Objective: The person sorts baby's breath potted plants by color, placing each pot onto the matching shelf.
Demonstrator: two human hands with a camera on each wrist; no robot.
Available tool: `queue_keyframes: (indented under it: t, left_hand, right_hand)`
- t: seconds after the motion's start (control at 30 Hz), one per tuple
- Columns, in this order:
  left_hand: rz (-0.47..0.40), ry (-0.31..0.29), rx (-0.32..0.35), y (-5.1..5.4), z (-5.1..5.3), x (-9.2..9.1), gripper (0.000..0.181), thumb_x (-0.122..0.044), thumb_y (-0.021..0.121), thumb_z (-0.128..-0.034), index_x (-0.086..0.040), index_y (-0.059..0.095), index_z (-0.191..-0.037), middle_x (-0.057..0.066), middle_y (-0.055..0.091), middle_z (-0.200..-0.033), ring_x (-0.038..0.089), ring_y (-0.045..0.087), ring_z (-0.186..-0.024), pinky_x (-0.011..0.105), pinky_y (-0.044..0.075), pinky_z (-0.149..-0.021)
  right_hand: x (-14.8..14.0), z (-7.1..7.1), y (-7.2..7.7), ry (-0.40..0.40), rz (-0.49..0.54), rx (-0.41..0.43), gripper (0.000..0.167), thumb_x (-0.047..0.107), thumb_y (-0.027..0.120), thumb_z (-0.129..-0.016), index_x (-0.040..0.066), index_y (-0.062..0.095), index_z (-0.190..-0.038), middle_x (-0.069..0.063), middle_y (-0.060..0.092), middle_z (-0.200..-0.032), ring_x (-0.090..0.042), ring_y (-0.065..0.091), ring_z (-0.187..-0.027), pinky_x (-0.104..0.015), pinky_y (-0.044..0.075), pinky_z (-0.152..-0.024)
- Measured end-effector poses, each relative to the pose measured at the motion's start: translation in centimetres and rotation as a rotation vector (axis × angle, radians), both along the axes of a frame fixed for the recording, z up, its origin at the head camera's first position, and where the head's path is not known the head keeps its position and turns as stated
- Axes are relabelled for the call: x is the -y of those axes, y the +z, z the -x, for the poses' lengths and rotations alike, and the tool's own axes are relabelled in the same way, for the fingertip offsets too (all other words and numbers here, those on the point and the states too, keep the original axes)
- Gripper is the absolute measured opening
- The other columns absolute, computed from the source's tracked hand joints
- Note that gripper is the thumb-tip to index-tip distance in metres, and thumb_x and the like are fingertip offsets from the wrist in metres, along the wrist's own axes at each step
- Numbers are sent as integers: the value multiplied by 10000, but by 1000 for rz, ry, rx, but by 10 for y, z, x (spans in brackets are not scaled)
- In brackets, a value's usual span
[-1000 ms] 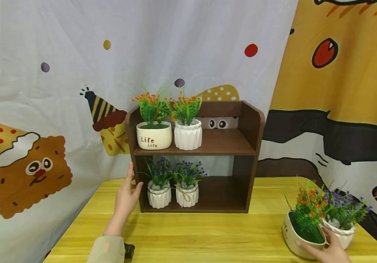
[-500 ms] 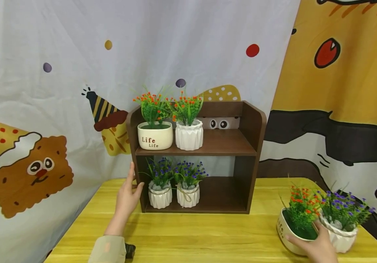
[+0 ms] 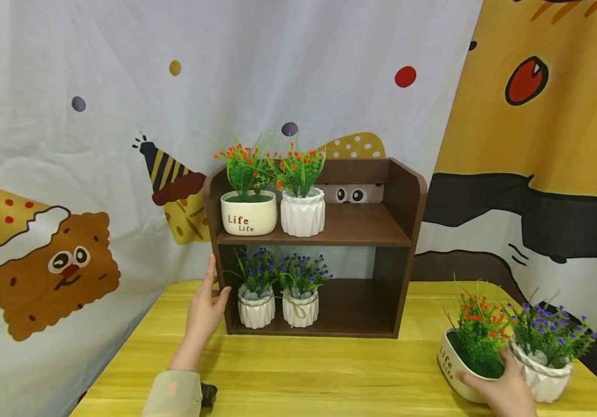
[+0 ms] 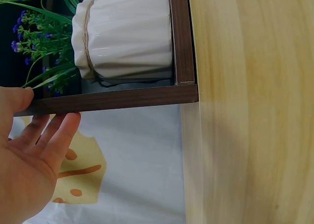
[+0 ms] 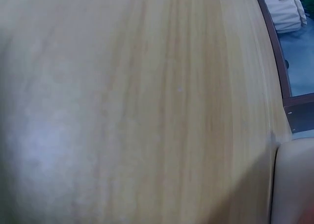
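Observation:
At its left side panel, my left hand (image 3: 207,310) holds a dark brown two-tier shelf (image 3: 394,255), thumb at the front edge and fingers along the outside; the left wrist view shows the panel between thumb and fingertips. My right hand (image 3: 509,385) grips the rim of a cream "Life" flower pot (image 3: 454,368) with orange flowers, tilted above or on the table at right; contact underneath cannot be made out. Just beside it stands a white fluted pot (image 3: 547,379) with purple flowers. In the right wrist view a pale rounded surface (image 5: 297,180) fills the lower right corner.
On the upper tier are a cream "Life" pot (image 3: 248,214) and a white fluted pot (image 3: 302,214), both with orange flowers. Two white pots with purple flowers, one of them tied with string (image 3: 300,310), occupy the lower tier. Behind the wooden table (image 3: 329,376) hangs a printed cloth (image 3: 277,69).
My right hand has shifted slightly left with the cream pot, drawing it apart from the white fluted pot. The left hand stays at the shelf panel; the head view has turned a little.

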State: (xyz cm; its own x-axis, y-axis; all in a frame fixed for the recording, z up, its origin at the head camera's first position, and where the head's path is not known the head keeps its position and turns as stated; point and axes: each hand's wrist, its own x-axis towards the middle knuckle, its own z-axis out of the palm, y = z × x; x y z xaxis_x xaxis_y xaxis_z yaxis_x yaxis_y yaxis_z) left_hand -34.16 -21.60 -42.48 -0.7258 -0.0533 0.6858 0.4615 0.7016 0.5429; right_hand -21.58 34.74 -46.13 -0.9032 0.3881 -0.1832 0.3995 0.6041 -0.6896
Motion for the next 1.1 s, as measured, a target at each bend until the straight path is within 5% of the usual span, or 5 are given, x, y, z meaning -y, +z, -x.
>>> queue_keyframes:
  t: [0.37, 0.93, 1.1]
  left_hand:
    - [-11, -7, 6, -1, 0, 0, 883, -51, 666, -917, -278, 124, -1577, 325, 553, -1255, 408, 664, -866, 525, 555, -707]
    - [-18, 3, -14, -1, 1, 0, 898, -44, 677, -906, -287, 130, -1575, 328, 555, -1248, 411, 661, -875, 530, 552, -712]
    - [-8, 11, -8, 0, 0, -2, 937, -83, 713, -887, -295, 114, -1576, 315, 569, -1240, 405, 662, -874, 534, 547, -704]
  right_hand:
    - [15, -1, 8, 18, -16, -16, 1336, 575, 760, -738, -207, -78, -1424, -483, 129, -1381, -659, 238, -1201, -699, 305, -982]
    - [52, -11, 46, 141, -25, -84, 1281, 497, 750, -798, -199, -128, -1418, -498, 51, -1412, -660, 169, -1255, -694, 238, -1024]
    - [62, -14, 54, 162, -28, -109, 1250, 483, 752, -801, -223, -74, -1417, -501, 133, -1401, -646, 245, -1244, -675, 316, -1002]
